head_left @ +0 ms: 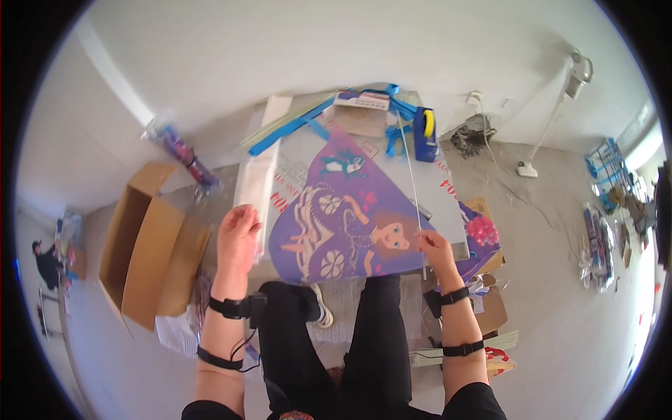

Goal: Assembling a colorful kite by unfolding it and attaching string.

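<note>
A purple kite-like sheet point(350, 224) printed with a cartoon girl and a small blue animal lies across the grey table point(280, 171). My right hand point(435, 250) is at the sheet's right corner, its fingers pinched on a thin white rod point(411, 168). That rod runs from the far blue ribbon toward the table's near edge, over the sheet's right side. Over the table's left edge is my left hand point(240, 227), to the left of the sheet. Its fingers are curled together; anything between them is too small to make out.
Blue ribbon strips point(294, 129), a small box point(362, 101) and a blue tape dispenser point(425, 136) lie at the table's far side. An open cardboard box point(150, 245) stands left on the floor. Another purple printed sheet point(479, 234) is at the right. A stick vacuum point(553, 126) leans on the wall.
</note>
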`<state>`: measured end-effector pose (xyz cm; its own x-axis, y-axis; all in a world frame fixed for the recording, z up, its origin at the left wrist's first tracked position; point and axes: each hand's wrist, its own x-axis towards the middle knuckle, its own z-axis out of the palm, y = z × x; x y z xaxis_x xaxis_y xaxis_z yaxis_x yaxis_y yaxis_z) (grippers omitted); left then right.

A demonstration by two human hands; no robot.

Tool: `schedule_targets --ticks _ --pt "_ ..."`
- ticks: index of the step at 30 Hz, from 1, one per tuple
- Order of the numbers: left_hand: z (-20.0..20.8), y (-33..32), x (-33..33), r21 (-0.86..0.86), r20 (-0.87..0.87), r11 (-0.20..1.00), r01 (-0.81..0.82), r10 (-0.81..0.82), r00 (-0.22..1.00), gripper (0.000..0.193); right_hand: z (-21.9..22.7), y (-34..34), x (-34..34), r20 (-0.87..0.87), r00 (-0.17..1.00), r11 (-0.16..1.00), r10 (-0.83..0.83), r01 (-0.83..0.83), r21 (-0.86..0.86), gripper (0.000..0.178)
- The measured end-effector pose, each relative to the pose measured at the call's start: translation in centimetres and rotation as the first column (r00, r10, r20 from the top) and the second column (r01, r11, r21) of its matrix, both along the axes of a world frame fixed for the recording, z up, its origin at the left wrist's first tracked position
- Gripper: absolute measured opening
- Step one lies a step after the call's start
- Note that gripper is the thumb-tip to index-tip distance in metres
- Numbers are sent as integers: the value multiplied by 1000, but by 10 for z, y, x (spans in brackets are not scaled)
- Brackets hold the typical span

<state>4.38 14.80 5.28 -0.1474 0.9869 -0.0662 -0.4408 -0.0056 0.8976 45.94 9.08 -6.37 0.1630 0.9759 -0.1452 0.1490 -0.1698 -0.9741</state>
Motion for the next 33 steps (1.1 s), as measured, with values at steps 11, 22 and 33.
schedule_targets --ticks 11,22,33 --pt "33 -103 46 106 728 954 281 -267 631 11 109 -168 -50 414 906 953 94 -202 226 24" --pt "45 -127 44 190 824 944 271 -303 479 12 120 -204 -46 445 890 954 94 -209 216 25" --pt "46 -136 31 238 699 941 238 -337 631 13 130 -207 -46 506 860 939 57 -218 264 26"
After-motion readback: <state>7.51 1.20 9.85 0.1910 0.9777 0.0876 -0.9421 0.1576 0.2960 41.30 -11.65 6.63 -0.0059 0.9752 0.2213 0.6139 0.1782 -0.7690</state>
